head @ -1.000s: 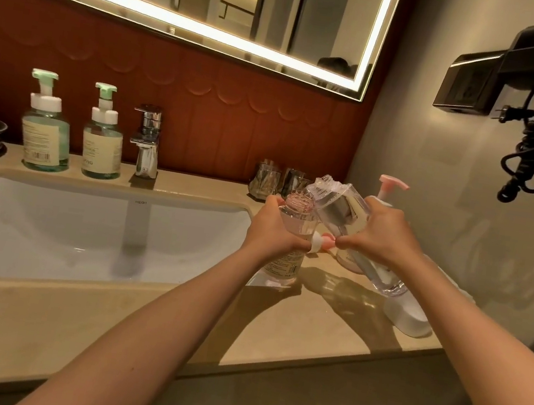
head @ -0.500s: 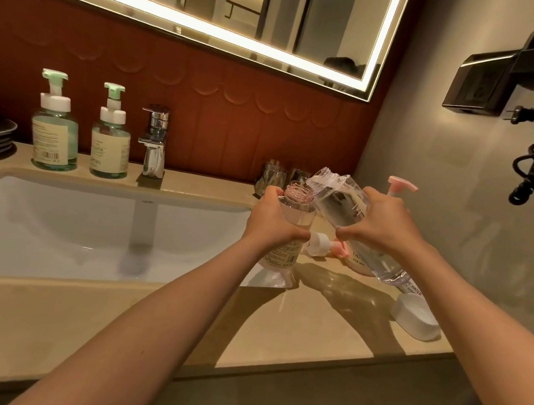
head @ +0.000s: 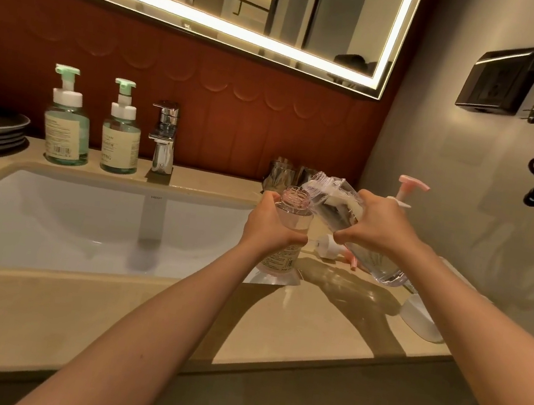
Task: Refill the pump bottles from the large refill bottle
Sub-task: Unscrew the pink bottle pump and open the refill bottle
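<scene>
ok so barely anything differs from half a second back. Both grips hold the same bottles as before, and the refill bottle's [head: 329, 203] mouth sits maybe a hair nearer the small pink bottle's [head: 292, 213] neck. A full second back the loose pump head [head: 328, 248] sat right at the right grip's [head: 380, 227] thumb. Now it lies on the surface [head: 309, 330] just under that grip, apart from it.

Left to right: well off to the left of the left grip [head: 266, 234], a taller green pump bottle [head: 66, 134] and a shorter green pump bottle [head: 121, 140] stand at the back, with the faucet [head: 164, 138] next, behind the sink [head: 82, 220].

The left grip is curled round the middle of the small pink bottle and holds it upright at the sink's right edge. The open neck sticks out above the fingers.

The refill bottle is tilted, mouth up beside that neck and base down past the right grip. Can't tell if mouth and neck touch, or if anything's pouring. The right grip clamps it around the middle from above, thumb on the near side.

Below and right of that grip a white cap [head: 421, 319] lies on the surface. Just behind the grip stands a pink pump bottle [head: 413, 184].
</scene>
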Tool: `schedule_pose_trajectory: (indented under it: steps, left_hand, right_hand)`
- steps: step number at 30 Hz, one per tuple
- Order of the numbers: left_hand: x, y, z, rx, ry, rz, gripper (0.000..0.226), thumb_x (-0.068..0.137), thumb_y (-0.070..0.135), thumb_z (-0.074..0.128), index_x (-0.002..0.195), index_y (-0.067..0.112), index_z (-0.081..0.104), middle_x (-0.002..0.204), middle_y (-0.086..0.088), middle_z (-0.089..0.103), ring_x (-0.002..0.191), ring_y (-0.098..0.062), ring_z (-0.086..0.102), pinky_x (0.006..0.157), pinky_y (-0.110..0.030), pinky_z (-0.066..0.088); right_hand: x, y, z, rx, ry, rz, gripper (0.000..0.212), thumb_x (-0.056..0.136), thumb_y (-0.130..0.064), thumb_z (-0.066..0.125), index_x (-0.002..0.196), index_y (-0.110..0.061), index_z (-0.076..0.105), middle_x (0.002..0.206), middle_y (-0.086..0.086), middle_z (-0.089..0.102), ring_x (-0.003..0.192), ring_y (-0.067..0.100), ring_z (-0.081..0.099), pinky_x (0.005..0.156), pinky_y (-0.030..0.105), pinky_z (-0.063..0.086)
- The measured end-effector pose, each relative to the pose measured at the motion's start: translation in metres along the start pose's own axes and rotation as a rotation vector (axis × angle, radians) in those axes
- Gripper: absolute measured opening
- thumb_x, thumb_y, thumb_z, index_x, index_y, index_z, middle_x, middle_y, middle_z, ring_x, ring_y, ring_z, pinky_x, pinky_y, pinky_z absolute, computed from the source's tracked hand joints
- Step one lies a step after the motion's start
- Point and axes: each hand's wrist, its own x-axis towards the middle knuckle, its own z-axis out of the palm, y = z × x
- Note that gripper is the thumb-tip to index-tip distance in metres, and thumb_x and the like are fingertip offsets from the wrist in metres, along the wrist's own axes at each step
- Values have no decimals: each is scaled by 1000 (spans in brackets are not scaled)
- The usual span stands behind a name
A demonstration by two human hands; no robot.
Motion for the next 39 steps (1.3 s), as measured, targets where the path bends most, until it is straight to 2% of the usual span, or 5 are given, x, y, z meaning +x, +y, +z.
schedule_pose_trajectory:
  steps: [3,12,20,24,39]
  left_hand:
    - [-1,-3,-2,4,2,-4,85,65,19,83,133,13,34,130,-7,51,115,-24,50,92,-35,46]
    - [-4,-16,-6,9,10,-31,84,66,20,83,133,15,33,131,-6,50,116,-23,49,90,-32,44]
    - [-4,-25,-9,11,21,-58,86,66,22,83,135,14,32,133,-6,49,118,-23,48,87,-29,40]
    - [-4,-26,-9,11,24,-59,86,66,22,83,135,14,32,134,-6,48,118,-23,47,87,-29,40]
    - [-4,-34,-12,26,32,-68,88,66,24,83,137,15,31,136,-6,47,121,-24,46,95,-34,43]
  right_hand:
    - [2,-2,3,-2,-2,3,71,65,-31,80,124,-9,48,90,3,55,83,21,56,72,38,55]
    - [3,-8,12,-41,-38,-13,81,66,-32,80,135,-11,42,120,11,58,99,25,57,74,32,52]
    - [6,-12,20,-84,-55,-28,70,63,-36,81,121,-12,50,111,10,62,92,24,58,74,36,53]
    - [6,-13,23,-68,-64,-31,74,64,-35,81,126,-12,48,117,10,60,96,24,58,78,39,54]
    - [10,-15,29,-66,-96,-37,69,63,-34,81,120,-13,50,114,9,60,90,21,54,73,36,53]
